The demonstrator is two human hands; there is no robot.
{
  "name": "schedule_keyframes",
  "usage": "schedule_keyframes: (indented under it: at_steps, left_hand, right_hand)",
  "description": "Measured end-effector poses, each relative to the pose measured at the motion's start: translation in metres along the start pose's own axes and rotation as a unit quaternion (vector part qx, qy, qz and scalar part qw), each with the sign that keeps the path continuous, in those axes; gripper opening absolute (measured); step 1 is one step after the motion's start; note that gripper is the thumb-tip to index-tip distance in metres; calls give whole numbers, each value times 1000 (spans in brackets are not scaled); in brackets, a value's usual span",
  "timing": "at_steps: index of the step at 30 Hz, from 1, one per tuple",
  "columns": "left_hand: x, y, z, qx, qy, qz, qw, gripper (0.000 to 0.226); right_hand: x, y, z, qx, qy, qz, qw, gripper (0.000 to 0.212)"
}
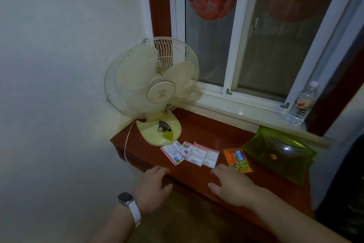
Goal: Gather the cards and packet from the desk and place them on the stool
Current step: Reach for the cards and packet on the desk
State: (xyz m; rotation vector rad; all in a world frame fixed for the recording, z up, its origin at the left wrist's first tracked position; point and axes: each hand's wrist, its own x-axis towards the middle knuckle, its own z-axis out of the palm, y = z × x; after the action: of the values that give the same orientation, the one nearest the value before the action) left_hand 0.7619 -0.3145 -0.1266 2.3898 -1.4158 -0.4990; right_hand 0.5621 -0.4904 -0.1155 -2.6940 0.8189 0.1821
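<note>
Three white cards with red borders (190,153) lie overlapping on the red-brown desk (197,128), just in front of the fan's base. An orange and yellow packet (237,160) lies to their right. My left hand (152,183), with a watch on its wrist, hovers at the desk's front edge below the cards, fingers apart and holding nothing. My right hand (230,183) reaches over the desk just below the rightmost card and the packet, fingers spread and empty. No stool is in view.
A cream table fan (151,89) stands at the desk's back left, its cord hanging off the left edge. A green translucent dish (279,152) sits at the right. A water bottle (301,105) stands on the windowsill. A wall is at the left.
</note>
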Motion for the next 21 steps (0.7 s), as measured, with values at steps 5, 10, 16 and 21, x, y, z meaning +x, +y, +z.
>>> schedule_keyframes:
  at_steps: [5, 10, 16, 21]
  left_hand:
    - [60, -41, -8, 30, -26, 50, 998, 51]
    - [117, -63, -8, 66, -64, 98, 991, 53]
    - [155, -62, 4, -49, -91, 89, 991, 49]
    - [176, -51, 29, -160, -140, 57, 975, 39]
  right_hand:
    - [47, -14, 7, 6, -30, 59, 998, 56]
    - [74, -17, 3, 27, -18, 125, 992, 51]
    - [72, -5, 12, 29, -57, 213, 975, 49]
    - [79, 22, 26, 76, -71, 278, 955, 49]
